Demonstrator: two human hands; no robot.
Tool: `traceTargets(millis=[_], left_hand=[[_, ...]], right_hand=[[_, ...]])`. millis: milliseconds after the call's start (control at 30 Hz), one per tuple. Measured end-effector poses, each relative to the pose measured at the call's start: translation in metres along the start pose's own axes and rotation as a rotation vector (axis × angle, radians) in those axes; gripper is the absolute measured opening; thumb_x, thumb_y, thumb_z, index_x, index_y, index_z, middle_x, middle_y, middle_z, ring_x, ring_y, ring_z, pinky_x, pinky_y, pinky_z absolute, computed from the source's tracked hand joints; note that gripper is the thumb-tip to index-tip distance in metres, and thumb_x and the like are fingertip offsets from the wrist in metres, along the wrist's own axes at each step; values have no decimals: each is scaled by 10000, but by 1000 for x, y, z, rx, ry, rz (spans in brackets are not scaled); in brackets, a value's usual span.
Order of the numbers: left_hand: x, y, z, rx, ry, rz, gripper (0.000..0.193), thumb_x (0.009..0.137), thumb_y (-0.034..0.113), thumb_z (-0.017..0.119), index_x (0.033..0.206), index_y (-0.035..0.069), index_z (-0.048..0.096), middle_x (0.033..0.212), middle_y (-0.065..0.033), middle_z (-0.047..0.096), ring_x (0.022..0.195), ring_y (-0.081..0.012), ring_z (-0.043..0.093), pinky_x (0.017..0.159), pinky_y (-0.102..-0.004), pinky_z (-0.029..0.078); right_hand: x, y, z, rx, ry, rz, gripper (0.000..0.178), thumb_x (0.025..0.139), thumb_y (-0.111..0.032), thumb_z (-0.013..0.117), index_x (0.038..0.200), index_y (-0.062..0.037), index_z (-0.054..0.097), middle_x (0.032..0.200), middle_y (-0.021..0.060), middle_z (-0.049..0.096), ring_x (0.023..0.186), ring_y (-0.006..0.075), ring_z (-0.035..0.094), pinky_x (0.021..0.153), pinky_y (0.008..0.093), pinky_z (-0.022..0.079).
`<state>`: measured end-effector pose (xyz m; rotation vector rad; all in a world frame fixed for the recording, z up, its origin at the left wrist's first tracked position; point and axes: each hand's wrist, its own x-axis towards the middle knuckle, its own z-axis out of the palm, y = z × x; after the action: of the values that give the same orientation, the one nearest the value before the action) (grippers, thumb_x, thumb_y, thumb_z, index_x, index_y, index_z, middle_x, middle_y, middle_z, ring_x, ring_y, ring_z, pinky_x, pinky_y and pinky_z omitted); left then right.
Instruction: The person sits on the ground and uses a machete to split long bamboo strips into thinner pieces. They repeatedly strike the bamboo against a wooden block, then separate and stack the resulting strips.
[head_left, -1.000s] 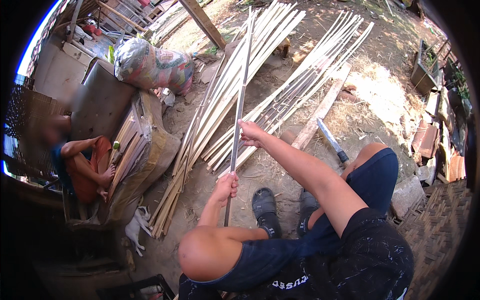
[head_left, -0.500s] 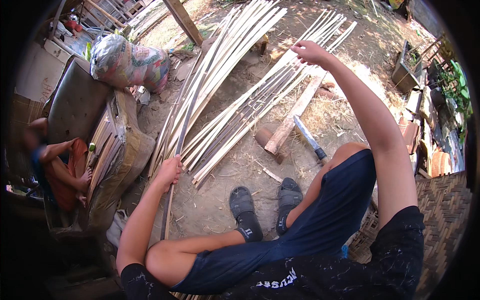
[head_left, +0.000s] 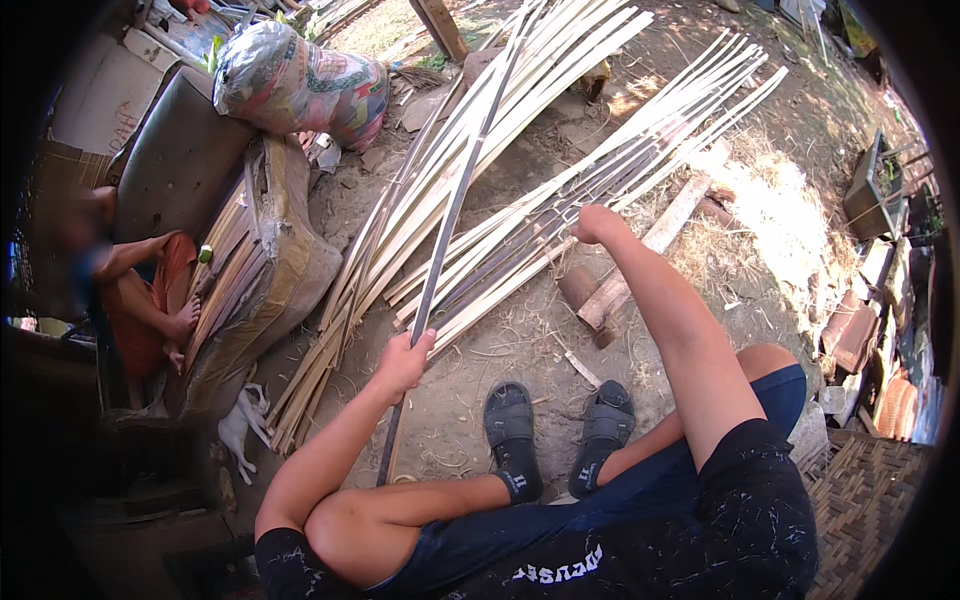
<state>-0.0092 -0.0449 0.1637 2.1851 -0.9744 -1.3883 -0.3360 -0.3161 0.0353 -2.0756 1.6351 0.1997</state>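
My left hand (head_left: 403, 362) is closed around a long, narrow dark bamboo strip (head_left: 462, 190), which runs from beside my left knee far out over the ground. Under and beyond it lies a wide bundle of pale bamboo strips (head_left: 545, 95). To the right is a second bundle of pale and dark strips (head_left: 700, 115). Over this bundle's right edge, my right hand (head_left: 598, 225) is closed with its back to me. Its bent fingers are mostly hidden, so what it pinches, if anything, does not show. A split log (head_left: 678, 212) lies just beyond my right forearm.
A person (head_left: 130, 290) sits at left on a worn sofa (head_left: 185, 140), with more strips beside their feet. A stuffed plastic sack (head_left: 300, 80) stands behind it. A white cat (head_left: 238, 432) lies near the sofa. Woven matting (head_left: 875, 500) is at lower right. Shavings (head_left: 770, 215) cover the ground.
My right hand has come down and nearer, from above the far strips to the bundle's middle. The dark strip in my left hand has swung clear of the left bundle's edge. My forearm now covers the knife.
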Motion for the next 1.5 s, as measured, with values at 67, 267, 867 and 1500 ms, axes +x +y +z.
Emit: traceTargets(millis=[67,267,867,1500], left_hand=[[-1,4,4,-34,-19,-22,338,988,398,584,858,89,545,594,41,415,431,-64,352,382,-266,284],[0,-5,-2,-88,-54,-71,328,986,393,594,861,93,551,601,46,429,432,-52,352,378,-256,281],[-10,9,-7,-76,-38,-43,324,989,392,589,926,74,569,584,72,370,439,-32,297,393,-236,250],[-8,37,-35,-161,-122,-177,305,993,397,591,960,94,583,589,96,347,460,-22,287,409,-221,241]], right_hand=[[7,5,52,102,20,55,424,873,-380,668,1056,-1,716,1107,232,688,1059,366,658,929,440,524],[36,29,105,581,52,45,231,860,-279,652,922,-92,774,850,165,723,851,305,690,779,408,536],[-20,-39,-31,1305,-68,-113,200,1044,-257,472,1142,-121,583,691,-48,390,551,53,400,502,239,420],[73,-143,104,518,132,-260,264,927,-296,585,1093,-126,701,1019,187,707,967,379,666,855,458,522]])
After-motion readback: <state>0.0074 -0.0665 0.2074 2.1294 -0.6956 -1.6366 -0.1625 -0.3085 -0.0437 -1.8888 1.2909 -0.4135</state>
